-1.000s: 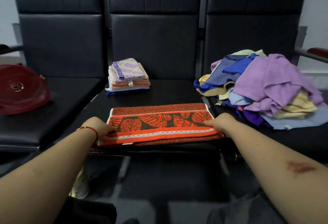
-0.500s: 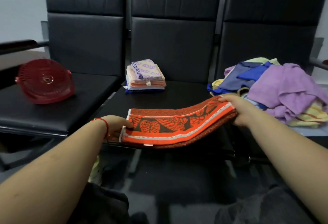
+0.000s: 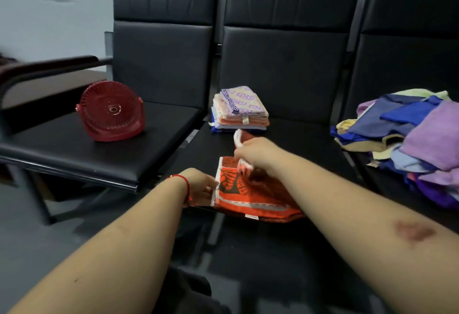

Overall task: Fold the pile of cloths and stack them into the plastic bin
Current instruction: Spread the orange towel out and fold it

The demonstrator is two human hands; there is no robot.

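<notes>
Orange towel (image 3: 250,197), printed with dark leaf shapes and edged by a pale band, lies at the front edge of the middle seat (image 3: 298,139) of a black three-seat bench. Its right end is lifted and carried over toward the left end, so the cloth is partly doubled on itself. The right hand (image 3: 258,151) pinches that raised white-edged end between curled fingers, above the lower layer. The left hand (image 3: 200,185), with a red string on its wrist, grips the towel's left edge at the seat front, thumb and fingers closed on the cloth. Behind the towel, near the backrest of the same seat, sits a stack (image 3: 241,110) of folded cloths, topped by a pale one with purple lettering, with peach, white and blue layers under it; the stack is apart from the towel. On the right seat a loose pile (image 3: 407,139) of unfolded cloths spreads in purple, blue, yellow and light blue, well apart from both hands. On the left seat (image 3: 74,149) stands a red round fan (image 3: 110,112), tilted back, its grille facing forward. A dark armrest (image 3: 49,65) runs past the left seat. A pale wall shows behind the bench. Both forearms reach in from below, and the right one bears a reddish mark.
</notes>
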